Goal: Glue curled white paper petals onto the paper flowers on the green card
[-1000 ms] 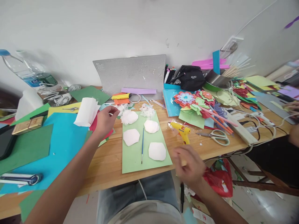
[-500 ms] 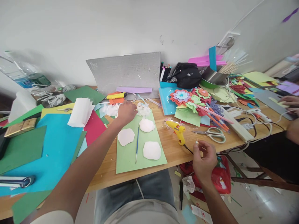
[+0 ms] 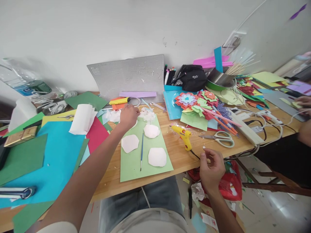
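Green paper sheet [image 3: 136, 168], pale, flat on the wooden worktop [image 3: 179, 157]; we count three white cutouts [image 3: 157, 157] on it in plain sight, with a blue paintbrush [image 3: 141, 152] between them. A fourth cutout [image 3: 134, 124] is mostly hidden beneath our left hand [image 3: 128, 116], which lies knuckles-up with fingers curled at the sheet's far end; whether it grips we cannot tell. Our right hand [image 3: 212, 165] is off the worktop's near edge, thumb and forefinger pinched on a white scrap [image 3: 203, 148] too small to identify. Yellow glue gun [image 3: 182, 135] just beyond it. Another person's hand [image 3: 303, 101] is cut off at the right margin.
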### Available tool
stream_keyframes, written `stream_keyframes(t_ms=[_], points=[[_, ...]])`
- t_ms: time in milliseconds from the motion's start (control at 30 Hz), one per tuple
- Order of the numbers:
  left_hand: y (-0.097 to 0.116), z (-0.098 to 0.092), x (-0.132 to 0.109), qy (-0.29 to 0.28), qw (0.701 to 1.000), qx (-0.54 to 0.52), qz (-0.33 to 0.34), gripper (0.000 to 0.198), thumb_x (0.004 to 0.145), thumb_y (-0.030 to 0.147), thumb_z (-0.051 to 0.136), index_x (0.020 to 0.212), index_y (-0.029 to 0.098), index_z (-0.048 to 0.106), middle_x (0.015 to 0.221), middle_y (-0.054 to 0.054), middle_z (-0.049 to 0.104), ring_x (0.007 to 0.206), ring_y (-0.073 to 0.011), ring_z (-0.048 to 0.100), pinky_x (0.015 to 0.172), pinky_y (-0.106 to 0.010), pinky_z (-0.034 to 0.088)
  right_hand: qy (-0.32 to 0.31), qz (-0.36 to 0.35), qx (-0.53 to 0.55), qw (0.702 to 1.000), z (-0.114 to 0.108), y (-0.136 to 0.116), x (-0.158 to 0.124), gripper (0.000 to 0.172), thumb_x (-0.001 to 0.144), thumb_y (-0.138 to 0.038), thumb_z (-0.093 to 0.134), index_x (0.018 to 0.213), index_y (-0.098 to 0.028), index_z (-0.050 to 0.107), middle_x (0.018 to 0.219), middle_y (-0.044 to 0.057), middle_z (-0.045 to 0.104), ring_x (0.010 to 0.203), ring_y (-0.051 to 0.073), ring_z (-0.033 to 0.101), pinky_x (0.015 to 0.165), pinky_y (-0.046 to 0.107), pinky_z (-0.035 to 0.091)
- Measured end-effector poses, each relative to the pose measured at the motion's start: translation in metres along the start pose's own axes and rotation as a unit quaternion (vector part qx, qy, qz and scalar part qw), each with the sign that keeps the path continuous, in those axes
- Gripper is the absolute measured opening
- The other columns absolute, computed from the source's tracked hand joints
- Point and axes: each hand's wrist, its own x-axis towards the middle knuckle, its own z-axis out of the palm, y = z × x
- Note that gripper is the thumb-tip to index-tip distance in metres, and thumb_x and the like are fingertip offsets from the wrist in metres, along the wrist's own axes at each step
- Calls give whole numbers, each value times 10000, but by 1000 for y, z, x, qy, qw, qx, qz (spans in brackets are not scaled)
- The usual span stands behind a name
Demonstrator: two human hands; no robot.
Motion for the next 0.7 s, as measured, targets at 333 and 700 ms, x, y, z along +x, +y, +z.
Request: stream_keyframes(t_ms=[333,700], points=[[-3,-37,-14,97,992,-84,2,165,831,275,601,817,206,749,921,-96,667,982,-292,534,899,-428,421,32,-157,-6,987,-5,-54,12,115,839,-209,630,952,-202,645,887,89,655,873,238,625,820,407,516],[-4,-78,-93,29,926,-362,-102,229,810,417,657,830,198,719,833,-26,717,798,-178,630,748,-287,482,-415,12,306,857,115,-191,55,274,798,-397,699,992,-207,665,1002,58,720,902,181,685,742,294,561]])
